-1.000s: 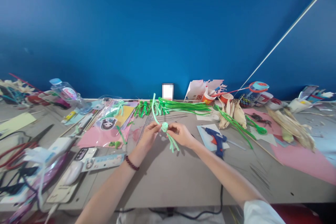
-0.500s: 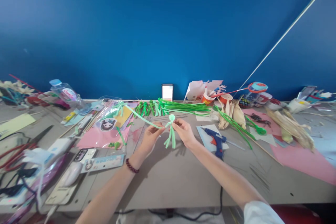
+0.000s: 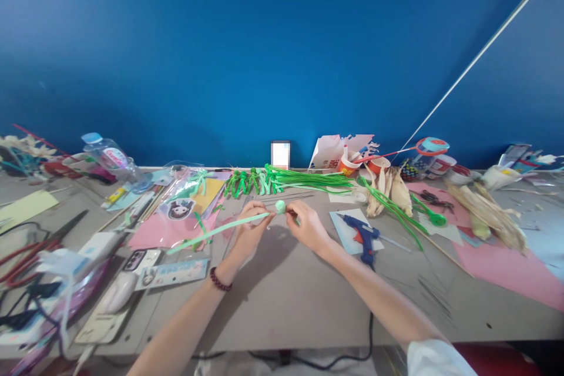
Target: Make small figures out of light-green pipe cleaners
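A small light green pipe-cleaner figure, with a round coiled end (image 3: 281, 206), is held above the table between my two hands. My left hand (image 3: 249, 230) pinches it from the left, its fingers closed. A long loose pipe-cleaner strand (image 3: 215, 230) runs from there out across the back of that hand to the lower left. On the right, the fingertips of my right hand (image 3: 307, 227) are closed on the figure too. The figure's hanging strands are not visible now. Behind the hands lie several finished-looking green pipe-cleaner pieces (image 3: 241, 183) and a bundle of green pipe cleaners (image 3: 311, 178).
A blue glue gun (image 3: 365, 236) lies right of my hands, its cable running to the table's front. Dried corn husks (image 3: 384, 192) and cups (image 3: 347, 165) stand behind. Plastic bags over pink paper (image 3: 150, 234), large scissors (image 3: 33, 255) and a bottle (image 3: 112, 155) fill the left.
The loose strand has swung from pointing up and left to pointing down and left, across my left hand. The figure has turned, and its hanging strands have gone out of sight.
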A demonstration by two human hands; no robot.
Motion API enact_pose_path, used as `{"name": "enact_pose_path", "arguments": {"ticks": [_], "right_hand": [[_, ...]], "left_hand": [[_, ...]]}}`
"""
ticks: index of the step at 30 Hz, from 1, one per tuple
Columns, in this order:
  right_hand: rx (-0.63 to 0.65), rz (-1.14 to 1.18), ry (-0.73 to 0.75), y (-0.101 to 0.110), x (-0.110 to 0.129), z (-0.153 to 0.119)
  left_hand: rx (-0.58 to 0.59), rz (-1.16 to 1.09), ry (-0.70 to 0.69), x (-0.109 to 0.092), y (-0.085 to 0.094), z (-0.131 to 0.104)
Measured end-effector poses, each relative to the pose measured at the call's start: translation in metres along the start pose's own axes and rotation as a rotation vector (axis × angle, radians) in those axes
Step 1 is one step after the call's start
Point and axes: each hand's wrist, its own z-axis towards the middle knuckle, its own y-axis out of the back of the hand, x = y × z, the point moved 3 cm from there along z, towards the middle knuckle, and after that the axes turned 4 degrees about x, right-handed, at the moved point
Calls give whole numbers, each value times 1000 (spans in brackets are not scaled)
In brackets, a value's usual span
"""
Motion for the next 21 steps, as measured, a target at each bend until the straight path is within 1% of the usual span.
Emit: {"name": "enact_pose_path", "arguments": {"ticks": [2,6,8,10,11,13,15,17,19,21], "right_hand": [[55,26,14,2,3,1],[114,138,-6,7,5,4],[119,230,-60,8,4,4],[152,364,-137,6,1,4],[176,441,-176,5,0,4],[210,585,-236,1,-2,3],[192,674,-269,-1,-4,2],[132,715,-289,-2,-7,3],[64,734,-316,-2,-10,3],[1,743,-352,-3,-12,3]], "left_hand": [[-63,-100,75,7,1,2],[-68,-365,284,22,-2,3],[-69,-453,360,27,-5,2],[-69,-512,403,29,-7,1],[-59,-543,426,30,-9,1],[-2,-616,491,31,-13,-1],[60,-693,559,32,-17,-3],[93,-744,593,30,-19,-4],[105,-733,572,27,-19,-5],[115,-634,502,21,-17,-4]]}}
